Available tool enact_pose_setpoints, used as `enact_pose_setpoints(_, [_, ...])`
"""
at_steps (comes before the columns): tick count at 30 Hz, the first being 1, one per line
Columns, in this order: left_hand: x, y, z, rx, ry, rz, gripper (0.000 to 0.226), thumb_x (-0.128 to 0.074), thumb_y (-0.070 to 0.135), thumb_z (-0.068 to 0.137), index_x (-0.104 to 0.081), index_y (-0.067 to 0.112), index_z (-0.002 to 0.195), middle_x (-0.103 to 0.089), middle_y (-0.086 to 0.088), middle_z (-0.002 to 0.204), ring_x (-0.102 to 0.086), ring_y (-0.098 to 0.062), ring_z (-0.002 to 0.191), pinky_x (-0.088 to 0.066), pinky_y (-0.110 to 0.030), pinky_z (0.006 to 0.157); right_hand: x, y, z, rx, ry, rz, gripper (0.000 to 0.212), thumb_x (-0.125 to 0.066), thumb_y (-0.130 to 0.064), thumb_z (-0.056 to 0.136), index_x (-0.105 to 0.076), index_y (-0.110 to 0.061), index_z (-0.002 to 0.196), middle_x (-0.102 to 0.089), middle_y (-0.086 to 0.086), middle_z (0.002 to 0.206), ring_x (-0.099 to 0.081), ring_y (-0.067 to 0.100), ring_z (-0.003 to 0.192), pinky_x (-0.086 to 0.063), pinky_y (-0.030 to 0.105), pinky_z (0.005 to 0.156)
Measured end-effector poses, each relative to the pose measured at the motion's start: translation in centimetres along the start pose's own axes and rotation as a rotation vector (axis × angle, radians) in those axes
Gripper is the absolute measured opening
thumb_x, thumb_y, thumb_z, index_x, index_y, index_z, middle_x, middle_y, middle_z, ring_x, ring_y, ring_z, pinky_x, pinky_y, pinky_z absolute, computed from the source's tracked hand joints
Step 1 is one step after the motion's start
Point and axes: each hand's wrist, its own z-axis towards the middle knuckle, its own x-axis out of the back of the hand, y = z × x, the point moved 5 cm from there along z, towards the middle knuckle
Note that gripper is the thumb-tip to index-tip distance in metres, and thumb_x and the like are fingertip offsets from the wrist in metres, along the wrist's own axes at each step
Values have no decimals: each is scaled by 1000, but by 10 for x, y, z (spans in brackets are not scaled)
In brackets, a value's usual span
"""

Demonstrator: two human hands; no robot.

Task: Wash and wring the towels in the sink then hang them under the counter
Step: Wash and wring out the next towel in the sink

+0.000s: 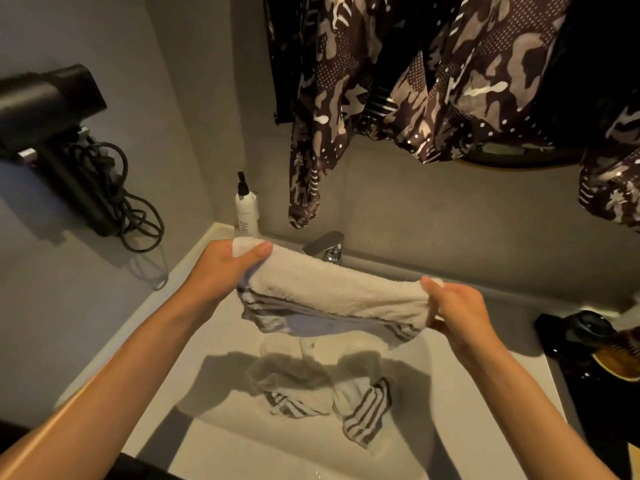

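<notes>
I hold a white towel (336,289) with grey stripes stretched out above the white sink (194,299). My left hand (225,268) grips its left end, thumb on top. At the right end my right hand (457,306) pinches the cloth. The towel hangs folded between them, its striped hem drooping below. A second striped towel (332,400) lies crumpled in the sink basin under it. The chrome tap (325,247) stands behind the held towel.
A white pump bottle (246,213) stands in the back left corner. A black hair dryer (52,109) with a coiled cord hangs on the left wall. Patterned dark garments (433,81) hang above. A black tray (588,344) with a brush sits at the right.
</notes>
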Motion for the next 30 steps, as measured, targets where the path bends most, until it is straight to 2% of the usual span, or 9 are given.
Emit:
enact_pose_setpoints(3, [14, -6, 4, 101, 13, 60, 15, -80, 28, 82, -78, 14, 88, -79, -3, 84, -72, -24, 80, -59, -36, 70, 3, -3, -3, -84, -69, 269, 18, -77, -18, 84, -66, -12, 73, -63, 5, 69, -59, 20, 68, -54, 36, 67])
enact_pose_setpoints(7, [31, -2, 13, 132, 16, -27, 16, -77, 20, 84, -76, 6, 91, -78, -13, 89, -68, -23, 80, -58, -34, 73, 18, -26, -4, 236, 70, 95, 27, -82, -29, 81, -72, -5, 74, -62, 5, 73, -57, 13, 70, -51, 32, 73])
enact_pose_setpoints(9, [35, 9, 13, 57, -29, -39, 10, -69, 19, 91, -76, 13, 95, -79, 1, 86, -69, -18, 85, -59, -25, 73, 26, -38, -7, 330, 104, 142, 29, -82, -29, 77, -74, -1, 84, -67, 6, 83, -61, 9, 74, -50, 34, 80])
enact_pose_setpoints(13, [42, 36, 10, -160, -56, -18, 33, -72, 31, 80, -76, 11, 106, -73, 7, 115, -65, -11, 106, -50, -31, 99, 32, -61, -14, 352, 26, 245, 21, -75, -35, 82, -76, -16, 73, -69, -2, 78, -62, 12, 80, -53, 32, 75])
enact_pose_setpoints(15, [38, 50, 5, -175, -86, -224, 38, -74, 29, 76, -76, 7, 107, -74, 1, 119, -64, -15, 112, -53, -29, 96, 35, -75, -16, 376, 38, 256, 17, -75, -31, 86, -75, -20, 74, -69, -5, 79, -64, 13, 83, -52, 34, 76])
enact_pose_setpoints(18, [36, 76, 0, -241, -68, -465, 29, -81, 28, 64, -82, 13, 89, -78, -2, 91, -70, -16, 90, -60, -27, 80, 41, -102, -27, 433, -13, 364, 12, -74, -31, 82, -72, -20, 78, -69, -4, 80, -66, 11, 84, -56, 32, 77])
enact_pose_setpoints(21, [33, 103, -7, -378, -77, -437, 24, -80, 24, 64, -82, 20, 87, -78, 3, 81, -71, -9, 74, -58, -22, 68, 48, -121, -32, 524, -26, 422, 12, -74, -30, 85, -71, -19, 84, -68, -2, 79, -62, 12, 76, -56, 29, 69])
enact_pose_setpoints(26, [12, 93, -9, -292, 20, -291, 22, -79, 31, 70, -82, 22, 90, -79, 1, 88, -70, -14, 79, -57, -31, 77, 42, -77, -9, 366, -6, 287, 12, -67, -9, 93, -75, -17, 92, -66, 1, 74, -56, 20, 68, -45, 33, 66])
enact_pose_setpoints(30, [-1, 95, -16, -197, 21, -337, 11, -71, 17, 84, -77, 16, 93, -76, 2, 76, -69, -12, 68, -58, -26, 60, 35, -33, -4, 262, 16, 195, 6, -68, -4, 91, -69, -8, 94, -69, -4, 68, -62, 14, 65, -52, 33, 63])
